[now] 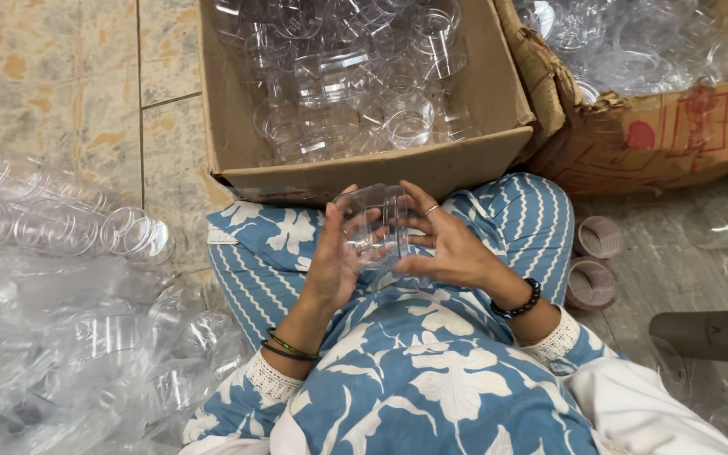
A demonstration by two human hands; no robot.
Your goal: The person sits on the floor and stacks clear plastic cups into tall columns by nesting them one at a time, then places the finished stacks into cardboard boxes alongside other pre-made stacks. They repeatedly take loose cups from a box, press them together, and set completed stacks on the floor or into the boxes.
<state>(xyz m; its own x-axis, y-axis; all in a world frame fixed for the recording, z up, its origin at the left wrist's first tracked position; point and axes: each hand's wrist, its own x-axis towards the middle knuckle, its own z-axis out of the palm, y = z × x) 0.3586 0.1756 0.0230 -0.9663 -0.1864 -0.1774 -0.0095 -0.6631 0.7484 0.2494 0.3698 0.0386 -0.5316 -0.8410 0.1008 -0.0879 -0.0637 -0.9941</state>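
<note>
So both hands are wrapped around one clear plastic container (374, 226), held up over the lap, just below the near wall of the open cardboard box (364, 168). Left hand (334, 257) grips it from the left side with the fingers curled onto the front, right hand (448, 244) pinches the right edge, thumb underneath and a ring showing on one finger. Neither hand is loose, they're both clamped on that same container.

That cardboard box is packed with more clear plastic containers (355, 76), all jumbled in. To the right of the box, touching its corner, there's a second torn carton (659, 135) with red print, also full of the same see-through stuff. Left of the box and nearer to the person, on the tiled floor (61, 76), lies a row of stacked clear cups in plastic wrap (61, 223), and below that a heap of crumpled clear bags (69, 354).

Right of the box and lower down, beside the knee, sit two rolls of tape (596, 261). Beaded bracelet (517, 302) on the right wrist, green and dark bangles (290, 347) on the left
</note>
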